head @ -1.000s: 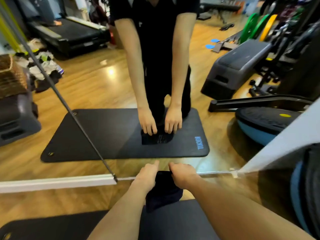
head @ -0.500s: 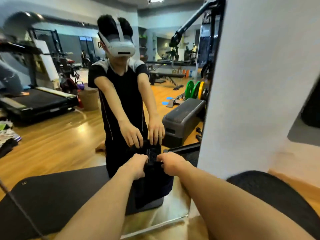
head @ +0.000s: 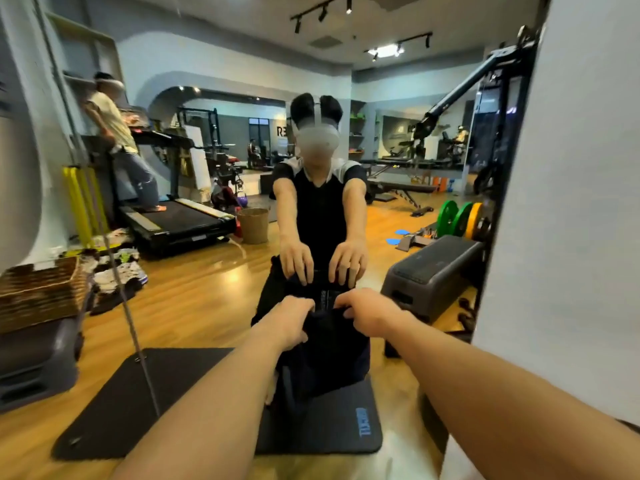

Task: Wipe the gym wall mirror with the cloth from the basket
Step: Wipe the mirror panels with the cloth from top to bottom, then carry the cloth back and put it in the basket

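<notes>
Here the dark, limp fabric cloth [head: 325, 327] is pressed flat to the wall mirror [head: 207, 271], gripped along its top edge by left hand [head: 289, 315] and right hand [head: 369, 311] — light, soft, probably best held there.

1. Cloth [head: 325, 327]: dark navy, near black, plain.
2. Mat [head: 145, 403]: black, blue lettering at one corner.
3. Floor [head: 194, 299]: warm orange-brown wood planks, glossy.
4. Woven basket [head: 38, 292]: brown, striped weave.
5. Step platform [head: 429, 271]: dark grey.
6. Weight plates [head: 459, 220]: two green, one yellow.
7. Round bin [head: 254, 225]: tan, woven.
8. Treadmill [head: 180, 223]: black, pale side strips.
9. Shirt [head: 320, 209] in reflection: black, white shoulders.
10. Pillar [head: 571, 168] at right: plain white.
11. Floor markers [head: 398, 236]: bright blue.
</notes>
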A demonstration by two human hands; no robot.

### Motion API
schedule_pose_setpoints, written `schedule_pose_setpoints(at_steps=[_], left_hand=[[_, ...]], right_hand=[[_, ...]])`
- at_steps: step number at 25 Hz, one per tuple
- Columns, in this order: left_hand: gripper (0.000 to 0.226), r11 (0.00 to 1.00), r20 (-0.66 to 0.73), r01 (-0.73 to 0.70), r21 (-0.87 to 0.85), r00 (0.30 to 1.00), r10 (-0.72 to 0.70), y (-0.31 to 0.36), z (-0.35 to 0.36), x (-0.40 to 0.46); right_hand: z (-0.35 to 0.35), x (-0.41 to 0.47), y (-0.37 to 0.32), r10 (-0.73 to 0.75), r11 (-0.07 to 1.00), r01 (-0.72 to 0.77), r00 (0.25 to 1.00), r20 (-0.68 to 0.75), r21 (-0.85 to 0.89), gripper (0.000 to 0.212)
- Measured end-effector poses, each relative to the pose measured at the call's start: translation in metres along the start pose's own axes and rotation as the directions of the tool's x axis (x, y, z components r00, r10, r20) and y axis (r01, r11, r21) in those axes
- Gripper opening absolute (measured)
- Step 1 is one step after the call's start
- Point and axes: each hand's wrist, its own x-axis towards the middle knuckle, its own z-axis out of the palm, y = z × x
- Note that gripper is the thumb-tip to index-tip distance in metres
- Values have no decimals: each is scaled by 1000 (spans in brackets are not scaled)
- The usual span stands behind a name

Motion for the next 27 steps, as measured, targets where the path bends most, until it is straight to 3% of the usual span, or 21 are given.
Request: schedule_pose_setpoints(at_steps=[3,5,7,10,14,17,19,22,27], left_hand=[[43,999,-6,-45,-1,999,45,-31,-21,-8],[46,997,8,-80,18,997,80,-45,-46,-9],[54,995,35,-77,66,997,74,-51,-82,-17],[60,986,91,-84,144,993,71,-54,-160,-29],[61,962,117,-128,242,988,102,-44,-315,-40],[59,982,133,-141,122,983,125,-45,-418,-44],[55,992,66,-118,53,991,114,-47,-472,-60],[47,994,-54,-114,5,992,114,-52,-507,-104],[38,998,-141,9,-56,990,-17,-85,-500,-215]], right_hand=[[-4,8,-34,42,999,-41,999,-31,35,54],[-24,16,-53,45,998,-42,997,-65,46,49],[-50,23,-71,21,999,-18,996,-91,36,40],[-103,28,-100,38,998,-34,995,-90,46,45],[-231,32,-141,43,998,-40,997,-59,58,43],[-342,34,-177,33,999,-28,993,-116,46,39],[-396,24,-204,24,1000,-23,986,-167,6,40],[-425,-5,-240,-10,1000,7,972,-236,-15,43],[-412,-41,-324,-146,988,128,963,-228,-91,40]])
